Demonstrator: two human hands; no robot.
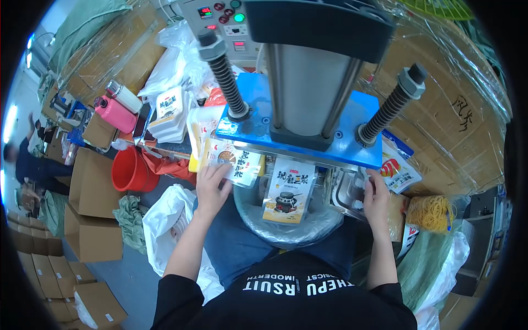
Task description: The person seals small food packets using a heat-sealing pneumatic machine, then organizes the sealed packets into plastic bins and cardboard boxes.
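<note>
My left hand (213,190) is closed on the lower left edge of a printed film sheet (242,171) at the left of the press. My right hand (377,199) has its fingers curled on the right edge of a shiny metal mould (346,190), partly under the blue press plate (253,118). Between my hands, a white printed film sheet (287,195) with a black pot picture hangs from beneath the plate. It covers part of a round, plastic-lined container (247,214) between my knees.
White tubs with a printed lid (168,104) are stacked at left, near a pink bottle (114,113) and red bucket (129,171). A lit control box (234,33) stands behind. Yellow rubber bands (429,214) lie at right. Another person (36,162) is far left.
</note>
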